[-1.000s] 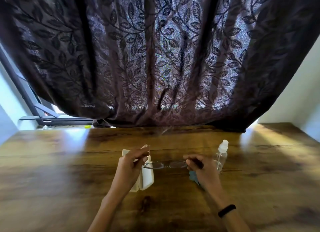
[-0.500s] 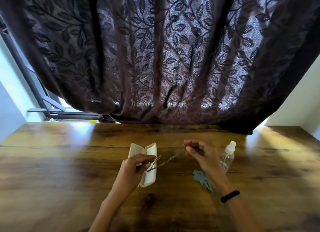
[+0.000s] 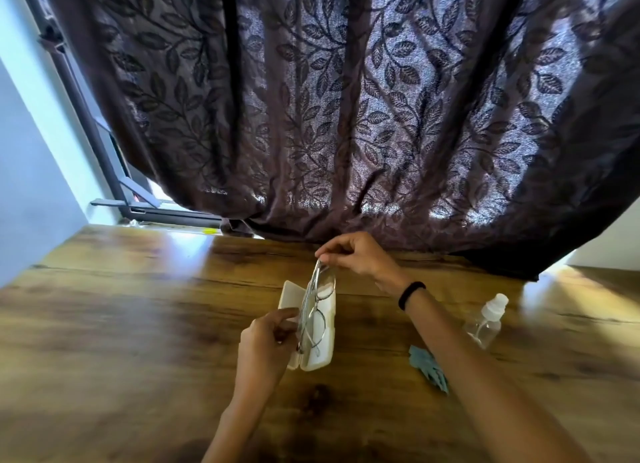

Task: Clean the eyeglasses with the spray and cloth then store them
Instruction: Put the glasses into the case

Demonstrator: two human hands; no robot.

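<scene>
- The eyeglasses [image 3: 313, 312] are hanging lengthwise over the open white case [image 3: 320, 353], in the centre of the frame, thin metal rims catching the light.
- The right hand [image 3: 360, 255] is reaching in from the right side of the frame, its grip pressed together on the far end of the eyeglasses, fingertips pinching the frame just below the hem of the curtain [image 3: 346, 99].
- The left hand [image 3: 265, 345] is coming up from the bottom of the frame, its grip pinching the near end of the eyeglasses beside the left half of the case.
- The case is lying open on the wooden counter [image 3: 121, 324], both halves facing up; whether the eyeglasses are touching its inside is hard to tell.
- The spray bottle [image 3: 485, 322], clear with a white cap, is standing upright on the counter at the right of the frame, well apart from the case.
- The blue-grey cloth [image 3: 429, 365] is lying crumpled on the counter just beside the bottle, partly hidden behind the right forearm.
- A black band [image 3: 410, 293] is sitting around the right wrist.
- The dark leaf-patterned curtain is filling the upper part of the frame, with a window frame [image 3: 104, 172] showing at the upper left.
</scene>
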